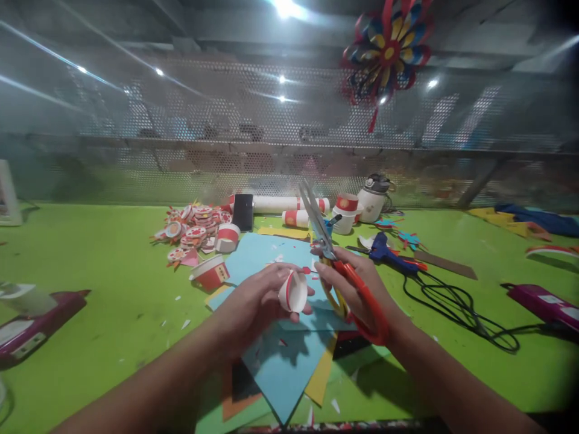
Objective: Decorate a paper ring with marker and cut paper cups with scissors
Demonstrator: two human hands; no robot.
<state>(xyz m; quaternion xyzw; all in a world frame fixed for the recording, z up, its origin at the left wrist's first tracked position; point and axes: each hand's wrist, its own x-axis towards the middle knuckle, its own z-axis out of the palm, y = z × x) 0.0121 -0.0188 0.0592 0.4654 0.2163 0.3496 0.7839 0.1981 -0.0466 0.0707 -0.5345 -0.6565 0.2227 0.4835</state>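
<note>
My left hand (265, 295) is closed around a small cut paper cup piece (296, 292), white inside with a red edge, its opening tilted toward me. In my right hand (357, 277) is a pair of scissors (373, 319) with red and yellow handles. The blades point up and away, slightly apart, and do not touch the cup. Under both hands lie blue paper sheets (284, 374) scattered with white and red scraps. A red-and-white paper cup (210, 273) lies just beyond my left hand.
A pile of cut red-and-white paper discs (194, 229) sits at the back left, near a phone (243, 211). Stacked cups (346, 214) and a white bottle (373, 198) stand behind. To the right are a blue glue gun (389, 254), its looped cable (456, 307) and a purple power strip (543, 304).
</note>
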